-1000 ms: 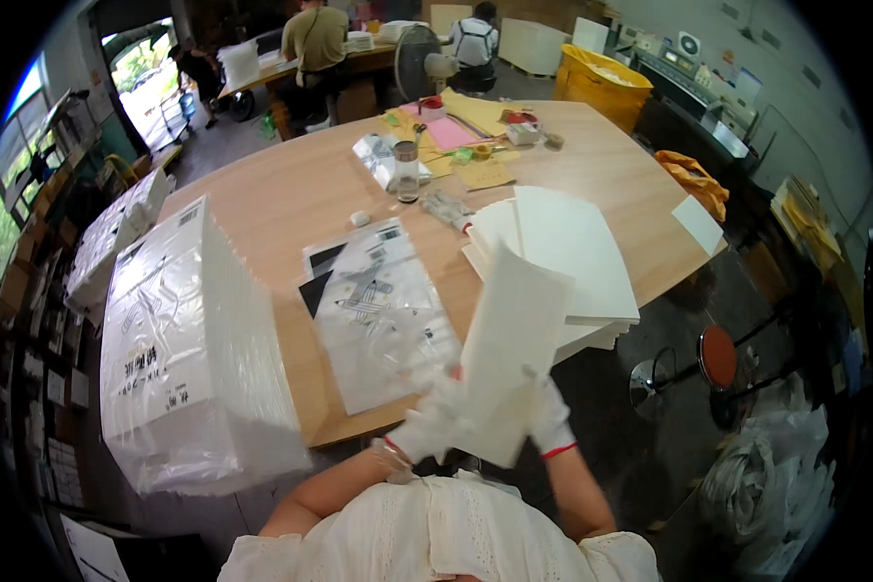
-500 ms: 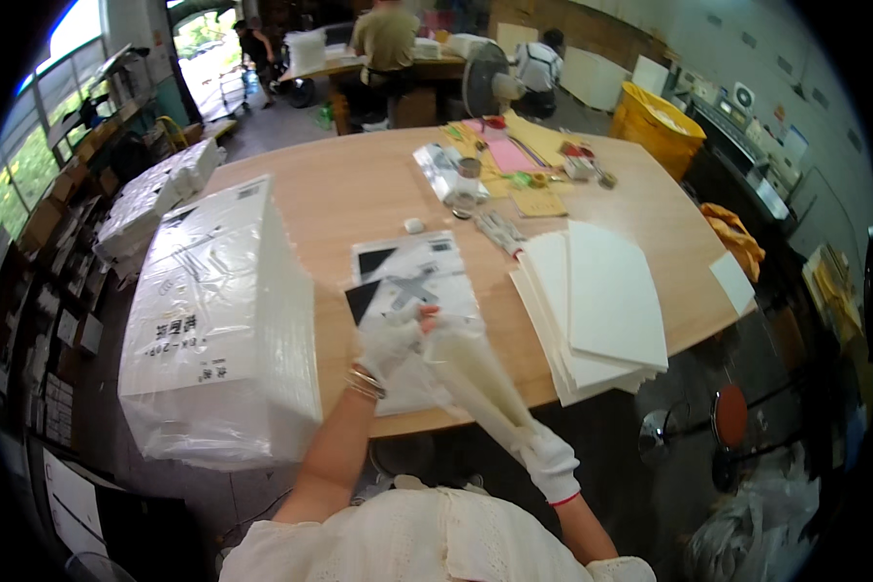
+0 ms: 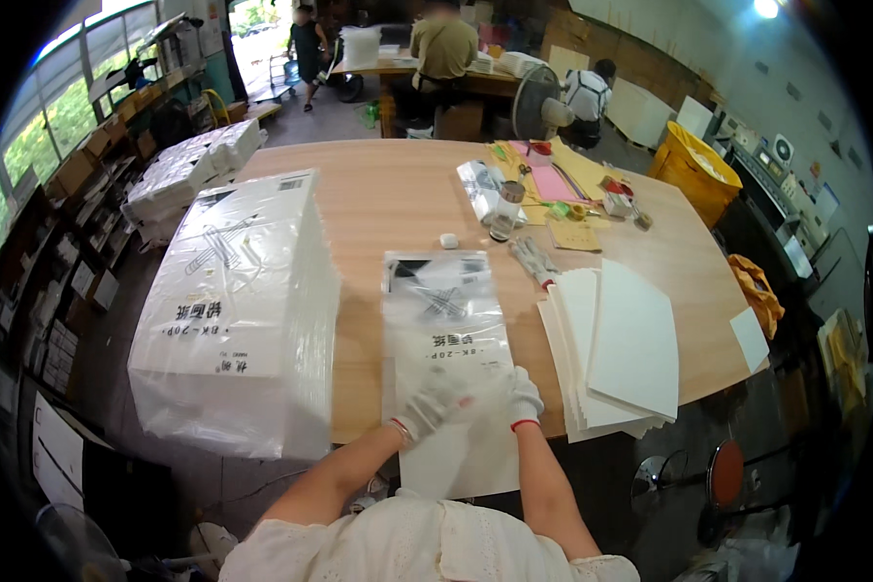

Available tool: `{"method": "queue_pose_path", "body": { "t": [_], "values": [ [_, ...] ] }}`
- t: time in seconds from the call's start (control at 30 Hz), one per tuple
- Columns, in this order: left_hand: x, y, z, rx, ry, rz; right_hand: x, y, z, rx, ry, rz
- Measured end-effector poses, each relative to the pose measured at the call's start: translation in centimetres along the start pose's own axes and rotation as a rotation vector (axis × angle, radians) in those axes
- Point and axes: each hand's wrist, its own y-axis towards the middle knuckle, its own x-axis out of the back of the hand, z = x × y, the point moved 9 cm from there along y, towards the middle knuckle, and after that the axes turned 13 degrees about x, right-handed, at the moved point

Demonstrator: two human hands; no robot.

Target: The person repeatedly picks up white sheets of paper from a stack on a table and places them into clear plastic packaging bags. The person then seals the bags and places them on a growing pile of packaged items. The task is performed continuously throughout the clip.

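Note:
A clear plastic bag [image 3: 443, 281] with dark print lies flat in front of me at the table's near edge. White paper [image 3: 461, 466] extends from its near end over that edge, its upper part seemingly inside the bag. My left hand [image 3: 433, 402], in a white glove with bare fingertips, is over the paper and bag; motion smears its fingers. At the right edge, my gloved right hand [image 3: 526, 398] has its fingers curled round the paper's side. How much of the bag it also grips is hidden.
A tall stack of bagged paper [image 3: 233, 320] stands left, a fanned pile of white sheets [image 3: 635, 339] right. Beyond are a glass jar [image 3: 504, 210], spare gloves [image 3: 533, 260] and a small white block [image 3: 448, 241]. A round stool [image 3: 726, 473] stands lower right. Other people work farther back.
The rolled paper between my hands now lies flat along the bag. My right hand has moved up and left to its edge; my left hand has come nearer. The view has shifted.

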Motion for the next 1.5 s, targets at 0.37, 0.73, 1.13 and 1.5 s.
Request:
{"method": "queue_pose_path", "body": {
  "t": [0.37,0.73,1.13,1.5],
  "values": [
    [4.0,-9.6,10.1,1.141,-0.350,0.023,-3.8,-9.9,-0.8,0.865,-0.323,-0.186],
    [8.5,-13.5,3.3,0.847,-0.379,0.275,1.3,-21.2,1.7,0.778,0.019,-0.176],
    [20.1,-0.5,-5.4,0.382,-0.473,0.135,-6.8,-17.1,1.0,-0.005,1.357,0.284],
    [48.2,-12.8,6.9,0.452,-0.567,-1.078,-0.9,-24.4,35.6,0.652,1.582,1.044]
  ]
}}
